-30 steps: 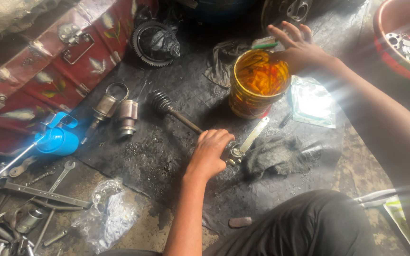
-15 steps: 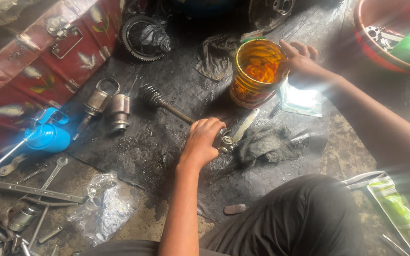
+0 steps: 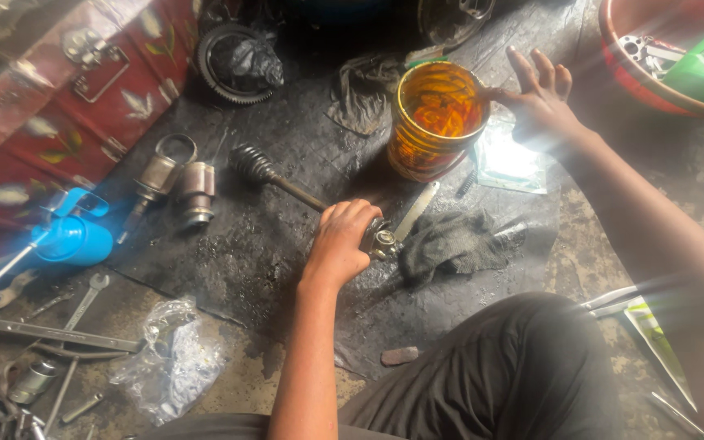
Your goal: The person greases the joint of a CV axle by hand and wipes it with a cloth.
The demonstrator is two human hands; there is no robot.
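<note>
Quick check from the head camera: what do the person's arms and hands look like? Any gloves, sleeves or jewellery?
Both arms are bare as far as the view shows: no sleeves, no gloves. The left hand and the right hand show no rings, watch or bands. Glare blurs the right forearm, so small details there cannot be told.

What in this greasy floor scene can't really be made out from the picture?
- Head view: the shaft end under the left hand on the dark metal axle shaft is covered by the fingers.
- Head view: the contents of the amber translucent tub, touched by the right hand, are unclear.
- Head view: the red basin is cut off by the edge.
</note>
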